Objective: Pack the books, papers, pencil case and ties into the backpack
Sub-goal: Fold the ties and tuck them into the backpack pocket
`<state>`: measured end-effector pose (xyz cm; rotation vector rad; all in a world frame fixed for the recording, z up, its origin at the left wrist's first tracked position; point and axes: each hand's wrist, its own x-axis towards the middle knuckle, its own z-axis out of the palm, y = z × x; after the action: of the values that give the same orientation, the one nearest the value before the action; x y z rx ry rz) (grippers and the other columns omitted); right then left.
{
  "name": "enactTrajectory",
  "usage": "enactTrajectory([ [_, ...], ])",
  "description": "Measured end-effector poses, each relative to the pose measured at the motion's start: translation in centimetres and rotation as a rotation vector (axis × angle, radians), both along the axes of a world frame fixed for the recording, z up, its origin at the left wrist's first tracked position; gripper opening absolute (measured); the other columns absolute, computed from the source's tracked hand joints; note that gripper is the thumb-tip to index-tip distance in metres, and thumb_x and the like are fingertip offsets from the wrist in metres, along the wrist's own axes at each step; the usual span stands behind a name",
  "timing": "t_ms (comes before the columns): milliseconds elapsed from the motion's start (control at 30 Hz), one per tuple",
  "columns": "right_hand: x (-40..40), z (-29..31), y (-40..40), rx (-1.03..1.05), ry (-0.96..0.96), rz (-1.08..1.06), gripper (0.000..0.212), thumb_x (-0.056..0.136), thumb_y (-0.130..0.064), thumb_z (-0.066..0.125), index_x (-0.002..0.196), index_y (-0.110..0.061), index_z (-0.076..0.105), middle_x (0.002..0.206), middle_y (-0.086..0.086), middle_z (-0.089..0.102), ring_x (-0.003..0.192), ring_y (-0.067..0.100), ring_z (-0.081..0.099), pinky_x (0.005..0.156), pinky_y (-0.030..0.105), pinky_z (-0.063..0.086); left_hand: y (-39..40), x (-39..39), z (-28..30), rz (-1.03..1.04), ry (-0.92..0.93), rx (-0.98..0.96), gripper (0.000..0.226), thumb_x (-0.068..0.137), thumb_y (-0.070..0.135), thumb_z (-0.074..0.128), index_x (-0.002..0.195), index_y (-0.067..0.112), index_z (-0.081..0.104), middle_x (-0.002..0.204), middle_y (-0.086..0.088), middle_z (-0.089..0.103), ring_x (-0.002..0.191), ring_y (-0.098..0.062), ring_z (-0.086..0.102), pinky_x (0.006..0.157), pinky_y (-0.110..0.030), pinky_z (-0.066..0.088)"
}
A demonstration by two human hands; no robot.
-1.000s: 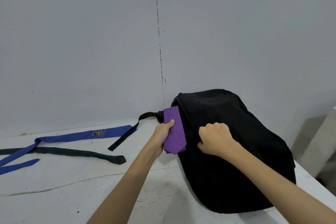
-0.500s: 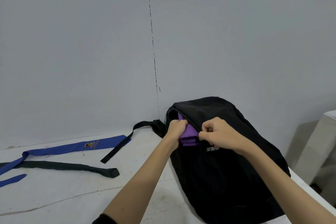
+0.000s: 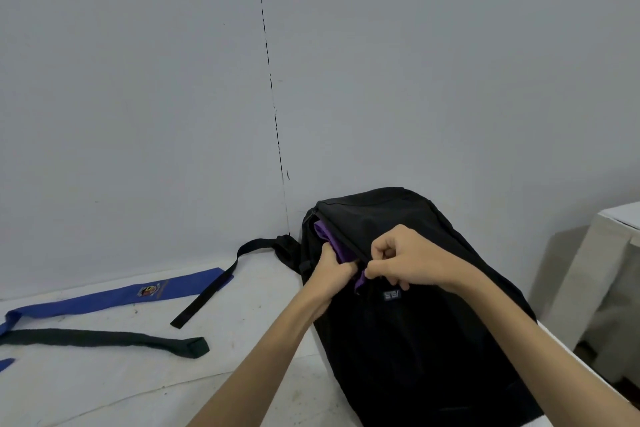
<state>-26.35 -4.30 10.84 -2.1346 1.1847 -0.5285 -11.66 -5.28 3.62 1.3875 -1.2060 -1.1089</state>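
A black backpack (image 3: pixel 415 340) lies on the white table (image 3: pixel 104 385) against the wall. A folded purple tie (image 3: pixel 329 239) sticks partly out of its open pocket. My left hand (image 3: pixel 332 274) grips that purple tie at the opening and its fingertips are hidden in the pocket. My right hand (image 3: pixel 405 263) pinches the pocket's black edge and holds it up. A blue tie (image 3: pixel 104 298) with an embroidered badge and a black tie (image 3: pixel 104 338) lie flat on the table to the left.
The backpack's black strap (image 3: pixel 207 295) trails left across the blue tie's end. A grey wall stands right behind the table. A white piece of furniture (image 3: pixel 609 270) stands past the table's right edge.
The purple tie, held outside beside the backpack a second ago, has gone down into the pocket with my left hand. My right hand has lifted the pocket edge.
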Motion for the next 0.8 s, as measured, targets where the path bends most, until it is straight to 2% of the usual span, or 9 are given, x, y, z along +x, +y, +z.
enactTrajectory([
  [67,0.2,0.1,0.0,0.001,0.012,0.003,0.032,0.078,-0.015,0.066,0.051,-0.014,0.049,0.044,-0.002,0.052,0.040,0.011,0.048,0.050,0.020,0.043,-0.1,0.6,-0.3,0.049,-0.029,-0.007,0.047,0.080,0.009,0.069,0.116,0.016,0.040,0.113,-0.006,0.058,0.102,-0.018,0.058,0.087,-0.031,0.051],
  [133,0.4,0.1,0.1,-0.017,0.017,0.000,0.032,0.077,-0.014,0.066,0.050,-0.013,0.049,0.044,-0.002,0.051,0.042,0.012,0.049,0.051,0.022,0.044,-0.3,0.3,-0.4,0.210,-0.095,-0.049,0.045,0.077,0.008,0.070,0.111,0.013,0.042,0.109,-0.008,0.060,0.100,-0.023,0.059,0.085,-0.034,0.052],
  [233,0.5,0.2,0.2,-0.053,0.033,-0.006,0.032,0.075,-0.014,0.067,0.050,-0.013,0.048,0.043,-0.003,0.051,0.045,0.015,0.049,0.052,0.023,0.045,-0.1,-0.9,0.3,0.320,-0.173,-0.100,0.036,0.077,0.002,0.065,0.102,0.009,0.040,0.095,-0.004,0.053,0.085,-0.016,0.052,0.060,-0.014,0.042],
  [300,0.2,0.3,0.2,-0.058,0.041,-0.012,0.032,0.076,-0.015,0.067,0.050,-0.014,0.047,0.044,-0.002,0.052,0.044,0.015,0.049,0.052,0.023,0.044,0.1,-1.2,0.5,0.227,-0.223,-0.080,0.038,0.078,0.002,0.065,0.105,0.009,0.039,0.094,0.001,0.049,0.081,-0.011,0.048,0.054,-0.012,0.037],
  [433,-0.3,0.2,0.0,-0.026,0.048,-0.005,0.030,0.077,-0.016,0.067,0.053,-0.013,0.049,0.046,-0.001,0.054,0.042,0.015,0.049,0.052,0.021,0.042,1.2,0.2,0.3,-0.206,-0.170,0.018,0.043,0.081,0.000,0.063,0.119,0.012,0.046,0.103,0.001,0.061,0.097,-0.013,0.059,0.076,-0.018,0.048],
  [533,0.0,-0.2,0.0,-0.004,0.050,0.003,0.029,0.076,-0.017,0.067,0.054,-0.012,0.050,0.047,-0.001,0.054,0.041,0.014,0.049,0.052,0.021,0.041,2.1,2.2,1.0,-0.418,-0.035,0.137,0.016,0.093,0.007,0.054,0.106,0.015,0.059,0.096,0.002,0.068,0.086,-0.003,0.064,0.080,-0.017,0.050],
  [600,0.3,-0.2,0.0,-0.001,0.061,0.011,0.029,0.077,-0.018,0.068,0.054,-0.012,0.050,0.046,-0.001,0.054,0.041,0.013,0.049,0.053,0.020,0.041,2.1,3.1,1.4,-0.363,0.073,0.172,0.019,0.097,0.017,0.049,0.097,0.010,0.066,0.089,0.000,0.071,0.080,-0.004,0.068,0.078,-0.017,0.053],
  [700,0.4,-0.2,-0.1,0.004,0.066,0.019,0.030,0.078,-0.017,0.067,0.054,-0.012,0.050,0.047,-0.001,0.054,0.042,0.013,0.049,0.054,0.021,0.043,1.4,3.2,0.9,-0.056,0.126,0.096,0.014,0.090,0.013,0.061,0.101,0.004,0.062,0.093,-0.014,0.069,0.072,-0.013,0.070,0.070,-0.019,0.057],
  [800,0.5,-0.2,-0.1,0.015,0.069,0.027,0.029,0.078,-0.018,0.068,0.054,-0.012,0.051,0.048,0.000,0.054,0.042,0.013,0.049,0.054,0.022,0.043,1.1,2.5,0.1,0.105,0.246,0.055,0.040,0.079,-0.002,0.070,0.113,0.006,0.051,0.091,-0.013,0.068,0.076,-0.017,0.070,0.070,-0.023,0.058],
])
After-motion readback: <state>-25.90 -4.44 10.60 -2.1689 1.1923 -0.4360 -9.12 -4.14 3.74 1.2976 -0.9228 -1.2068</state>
